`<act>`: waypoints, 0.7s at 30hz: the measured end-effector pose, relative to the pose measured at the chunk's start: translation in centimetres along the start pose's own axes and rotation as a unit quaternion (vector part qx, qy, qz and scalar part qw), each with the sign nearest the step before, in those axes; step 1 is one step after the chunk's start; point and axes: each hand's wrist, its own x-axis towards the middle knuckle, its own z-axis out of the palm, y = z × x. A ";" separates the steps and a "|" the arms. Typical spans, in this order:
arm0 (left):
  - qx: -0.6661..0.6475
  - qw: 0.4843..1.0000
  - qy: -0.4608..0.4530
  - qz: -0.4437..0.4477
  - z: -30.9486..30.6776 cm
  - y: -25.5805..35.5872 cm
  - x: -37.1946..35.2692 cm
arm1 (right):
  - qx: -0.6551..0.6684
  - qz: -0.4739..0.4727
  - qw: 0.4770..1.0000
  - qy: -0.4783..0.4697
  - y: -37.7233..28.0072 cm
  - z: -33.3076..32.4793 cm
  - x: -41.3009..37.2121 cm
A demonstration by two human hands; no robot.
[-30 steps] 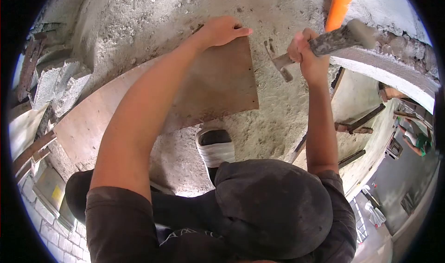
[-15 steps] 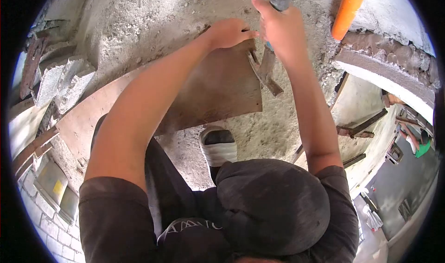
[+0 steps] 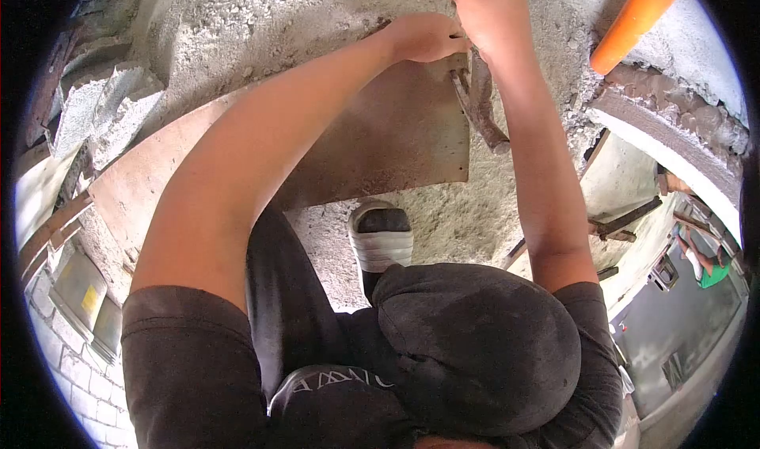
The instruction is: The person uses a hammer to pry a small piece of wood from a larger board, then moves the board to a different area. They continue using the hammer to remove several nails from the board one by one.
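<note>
My right hand [image 3: 495, 17] is closed round a dark tool, of which only a sliver shows at the top edge. Beside it, my left hand [image 3: 427, 37] has its fingers curled together; whatever they pinch is hidden. Just below both hands, a short dirty wooden strip [image 3: 480, 93] and a narrow rusty-looking piece [image 3: 475, 116] slant down over rough concrete. A brown flat board [image 3: 388, 132] lies under my left forearm, its right edge near these pieces.
An orange pipe [image 3: 637, 21] stands at the upper right, beside a broken concrete edge [image 3: 673, 116]. Jagged blocks [image 3: 111, 116] are at the left. My sandalled foot [image 3: 381, 239] is below the board. At the far right is a person in green [image 3: 715, 273].
Both hands have moved up and slightly right, taking most of the dark tool out of view. The whole scene has shifted a little, with the board and orange pipe further right.
</note>
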 end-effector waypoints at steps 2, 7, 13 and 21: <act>0.011 0.998 -0.038 -0.039 -0.2 0.6 -0.1 | 0.029 -0.001 0.999 0.013 -0.4 -0.7 -0.7; -0.025 0.999 -0.021 0.004 1.1 -1.8 1.3 | 0.082 -0.034 0.995 0.048 1.6 -2.0 -3.5; 0.048 0.995 -0.045 -0.072 -2.9 3.4 -1.5 | 0.388 0.108 0.915 0.020 6.6 -10.1 -6.7; 0.008 0.992 -0.004 -0.125 -6.0 5.6 -3.8 | -0.094 -0.064 0.993 -0.043 12.0 -8.8 -17.2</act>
